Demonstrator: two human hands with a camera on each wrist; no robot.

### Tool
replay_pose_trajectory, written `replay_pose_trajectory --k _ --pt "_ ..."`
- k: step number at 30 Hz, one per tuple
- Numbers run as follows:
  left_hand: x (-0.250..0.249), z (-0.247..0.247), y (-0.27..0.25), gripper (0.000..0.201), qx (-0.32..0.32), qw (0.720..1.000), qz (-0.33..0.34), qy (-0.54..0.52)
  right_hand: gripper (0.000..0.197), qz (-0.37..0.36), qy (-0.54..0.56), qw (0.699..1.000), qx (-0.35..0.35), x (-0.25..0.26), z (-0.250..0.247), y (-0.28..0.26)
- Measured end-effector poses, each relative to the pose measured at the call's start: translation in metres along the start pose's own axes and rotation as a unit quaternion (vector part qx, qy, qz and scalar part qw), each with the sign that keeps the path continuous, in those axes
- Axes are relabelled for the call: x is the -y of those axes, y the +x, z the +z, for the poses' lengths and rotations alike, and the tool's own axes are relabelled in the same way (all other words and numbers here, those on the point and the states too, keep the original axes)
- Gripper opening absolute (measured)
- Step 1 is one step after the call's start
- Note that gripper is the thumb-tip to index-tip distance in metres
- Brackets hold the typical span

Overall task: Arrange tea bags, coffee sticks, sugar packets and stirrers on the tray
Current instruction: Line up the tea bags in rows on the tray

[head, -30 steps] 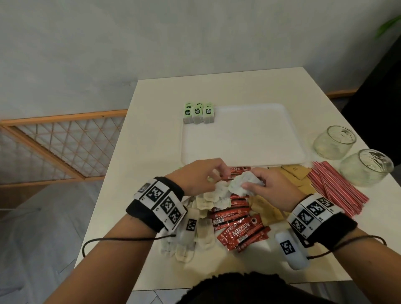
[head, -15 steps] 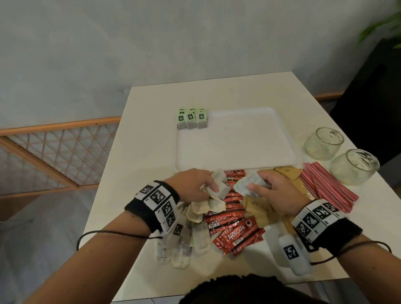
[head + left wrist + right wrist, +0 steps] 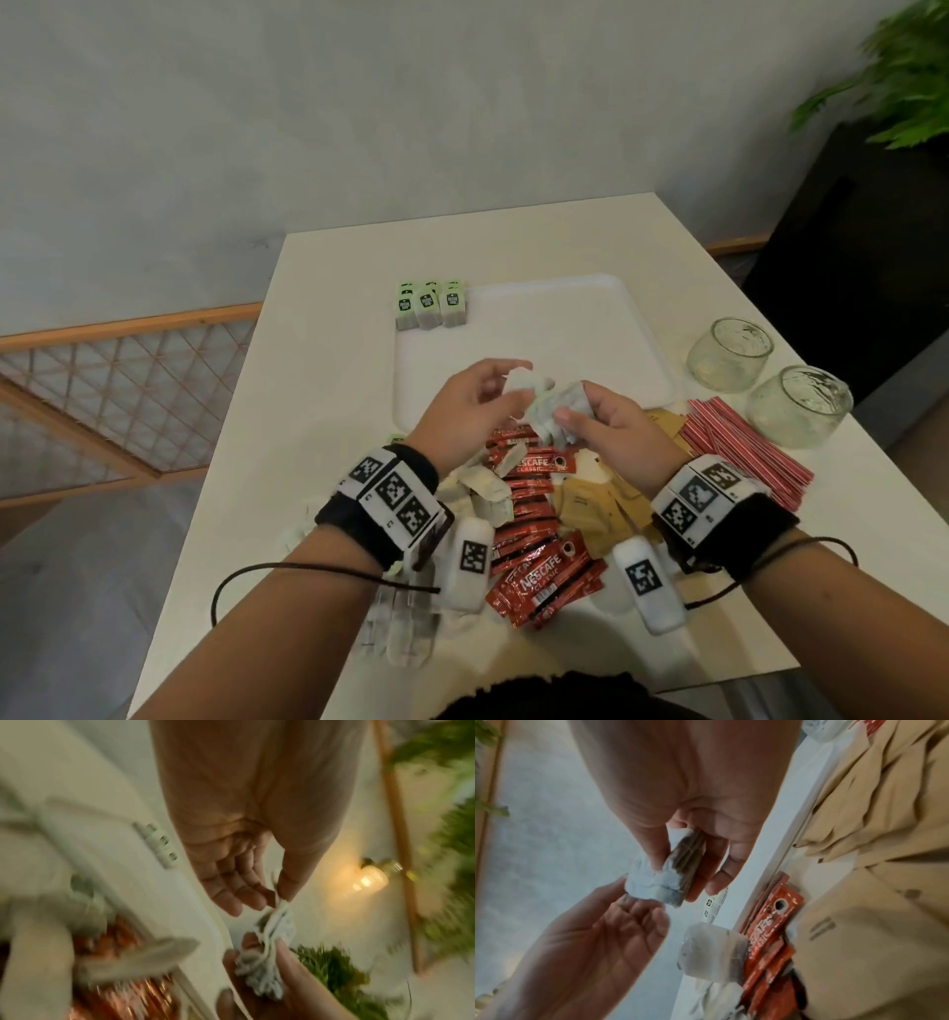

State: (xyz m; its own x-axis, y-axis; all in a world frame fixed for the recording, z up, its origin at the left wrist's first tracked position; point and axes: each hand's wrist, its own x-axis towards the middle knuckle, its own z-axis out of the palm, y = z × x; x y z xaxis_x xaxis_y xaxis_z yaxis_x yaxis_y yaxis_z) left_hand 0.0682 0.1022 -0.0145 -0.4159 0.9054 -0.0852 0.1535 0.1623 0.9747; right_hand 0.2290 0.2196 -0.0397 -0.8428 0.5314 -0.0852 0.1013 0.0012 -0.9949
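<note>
My right hand (image 3: 577,403) grips a small stack of white tea bags (image 3: 552,419) just above the near edge of the white tray (image 3: 565,313). In the right wrist view the tea bag stack (image 3: 664,876) sits between thumb and fingers. My left hand (image 3: 513,383) pinches the upper edge of a tea bag (image 3: 281,902) of that stack between thumb and forefinger. Three green-tagged tea bags (image 3: 429,306) stand in a row at the tray's far left corner. Below the hands lie loose tea bags (image 3: 488,488), red coffee sticks (image 3: 534,570), brown sugar packets (image 3: 590,506) and red-striped stirrers (image 3: 744,447).
Two empty glass jars (image 3: 729,354) (image 3: 798,406) stand on the table right of the tray. A wooden lattice rail (image 3: 118,390) runs past the table's left side, and a green plant (image 3: 893,87) stands at the far right.
Both hands have risen from the pile and moved forward over the tray's near edge, bringing tea bags with them. The left hand's tea bag now meets the right hand's stack.
</note>
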Motion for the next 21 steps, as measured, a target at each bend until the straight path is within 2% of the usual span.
replay_pose_trajectory --k 1,3,5,8,11,14,17,21 --pt "0.000 0.006 0.000 0.026 0.003 0.997 -0.030 -0.071 0.024 0.000 0.014 1.000 -0.001 0.001 0.001 0.002" --pt "-0.001 0.018 0.001 0.038 0.015 0.976 -0.082 -0.203 0.028 -0.003 0.033 0.999 -0.002 0.003 0.003 0.006" --pt "0.002 0.029 0.002 0.045 0.028 0.960 -0.088 -0.263 0.028 0.001 0.054 0.999 -0.011 0.005 0.005 0.010" --pt "0.015 0.041 0.005 0.036 0.010 0.975 -0.059 -0.215 0.029 0.018 0.061 0.998 -0.012 0.007 0.008 0.014" --pt "0.018 0.042 0.008 0.026 -0.081 0.983 -0.060 -0.154 0.030 0.038 0.059 0.997 -0.022 0.004 0.010 0.016" --pt "0.020 0.041 0.012 0.022 -0.129 0.985 -0.044 -0.107 0.027 0.044 0.031 0.997 -0.048 0.003 0.010 0.016" --pt "0.024 0.041 0.013 0.023 -0.151 0.985 -0.044 -0.073 0.041 0.036 -0.044 0.995 -0.088 0.001 0.006 0.018" --pt "0.025 0.041 0.015 0.023 -0.161 0.983 -0.047 -0.081 0.020 0.020 -0.055 0.988 -0.142 -0.001 -0.001 0.024"
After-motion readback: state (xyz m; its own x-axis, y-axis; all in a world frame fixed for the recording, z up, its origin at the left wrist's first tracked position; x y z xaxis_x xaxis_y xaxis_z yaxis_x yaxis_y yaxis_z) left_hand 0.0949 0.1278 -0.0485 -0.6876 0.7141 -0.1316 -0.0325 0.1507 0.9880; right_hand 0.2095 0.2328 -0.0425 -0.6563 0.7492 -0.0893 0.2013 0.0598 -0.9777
